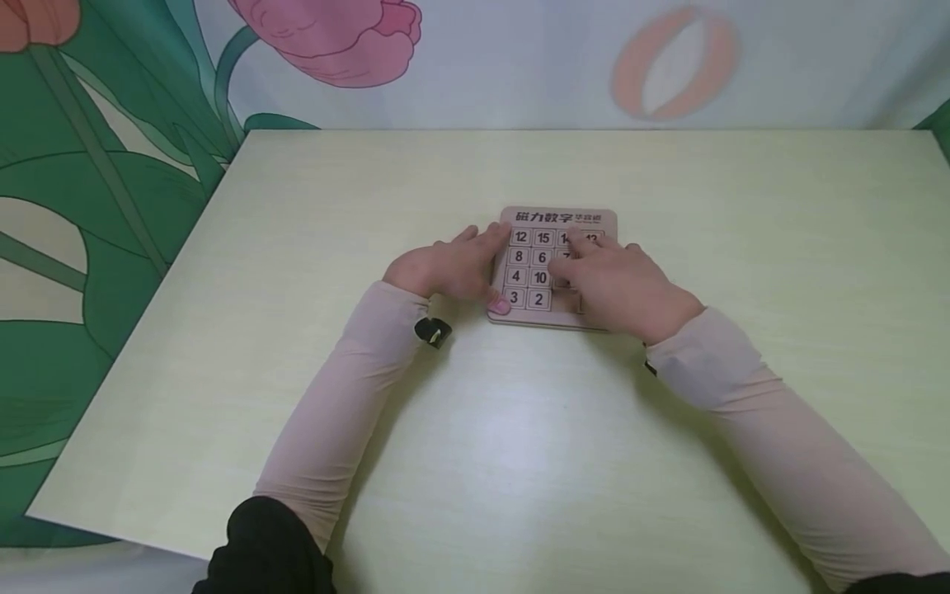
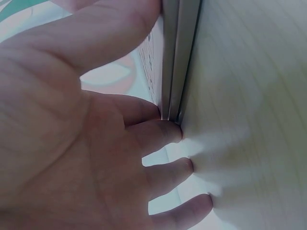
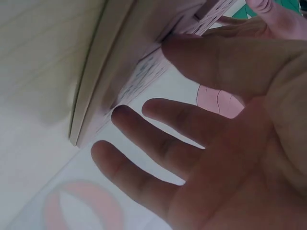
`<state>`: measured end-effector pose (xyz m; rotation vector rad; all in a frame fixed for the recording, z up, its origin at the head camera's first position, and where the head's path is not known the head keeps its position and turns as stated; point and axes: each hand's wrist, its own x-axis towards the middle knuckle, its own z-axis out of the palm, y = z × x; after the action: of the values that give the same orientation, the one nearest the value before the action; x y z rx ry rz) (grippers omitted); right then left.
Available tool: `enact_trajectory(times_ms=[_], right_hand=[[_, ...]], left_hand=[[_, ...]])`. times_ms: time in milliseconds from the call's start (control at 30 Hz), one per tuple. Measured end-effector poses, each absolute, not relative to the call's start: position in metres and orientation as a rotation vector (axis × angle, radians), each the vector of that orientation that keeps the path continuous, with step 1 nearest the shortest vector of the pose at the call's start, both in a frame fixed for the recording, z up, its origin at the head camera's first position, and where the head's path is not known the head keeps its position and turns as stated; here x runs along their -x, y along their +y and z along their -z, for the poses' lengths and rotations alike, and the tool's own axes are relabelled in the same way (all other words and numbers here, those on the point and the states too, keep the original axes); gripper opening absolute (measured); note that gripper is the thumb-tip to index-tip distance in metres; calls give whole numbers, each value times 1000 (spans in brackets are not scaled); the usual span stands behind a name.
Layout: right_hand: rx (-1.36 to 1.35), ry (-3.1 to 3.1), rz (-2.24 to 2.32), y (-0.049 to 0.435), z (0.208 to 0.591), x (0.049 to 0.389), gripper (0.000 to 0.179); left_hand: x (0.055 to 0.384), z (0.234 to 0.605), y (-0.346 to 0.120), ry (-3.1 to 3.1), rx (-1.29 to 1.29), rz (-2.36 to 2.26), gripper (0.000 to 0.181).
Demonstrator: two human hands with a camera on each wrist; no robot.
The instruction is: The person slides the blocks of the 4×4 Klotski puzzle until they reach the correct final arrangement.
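Note:
A pink number sliding puzzle [image 1: 557, 216] lies flat on the table, with numbered square tiles under a row of printed characters. My left hand [image 1: 462, 266] rests along its left edge. The thumb is on the lower left corner and the extended fingers reach the upper left; in the left wrist view, some fingertips touch the table beside the layered board edge [image 2: 175, 57]. Over the board's right part lies my right hand [image 1: 627, 287], covering several tiles. Its thumb [image 3: 201, 55] touches the tile face in the right wrist view, while the other fingers stretch out, fairly straight.
The pale wood-grain table [image 1: 512, 429] extends around the puzzle on every side. Behind and left of it hangs a cloth or backdrop [image 1: 519, 66] printed with flowers and leaves. Black bands [image 1: 434, 332] sit at my wrists, over pale sleeves.

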<state>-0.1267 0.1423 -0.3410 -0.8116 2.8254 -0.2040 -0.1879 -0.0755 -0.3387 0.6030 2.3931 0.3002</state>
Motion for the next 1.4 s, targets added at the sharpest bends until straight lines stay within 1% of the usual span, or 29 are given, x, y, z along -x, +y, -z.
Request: enact_trajectory(times_ms=[233,400,600,800,900,1033,1100,1400], right_hand=[[826,2810,238,144,340,129,15],[770,2822,209,147,337,129,11],[723,2832,214,154,334,130,11],[810,2805,251,151,338,130,10],[848,2799,270,151,339,131,13],[843,2776,316,154,339,132,25],[836,2763,334,155,339,132,28],[860,2753,329,154,342,133,27]], left_hand=[[189,339,-76,2395,-613,-291,112],[190,339,-75,2398,-618,-292,112],[190,340,-74,2398,-616,-309,111],[191,339,-75,2398,-623,-303,111],[192,339,-75,2398,-620,-303,111],[191,340,-76,2396,-614,-310,111],[191,341,-76,2393,-608,-311,111],[190,343,-77,2399,-602,-313,112]])
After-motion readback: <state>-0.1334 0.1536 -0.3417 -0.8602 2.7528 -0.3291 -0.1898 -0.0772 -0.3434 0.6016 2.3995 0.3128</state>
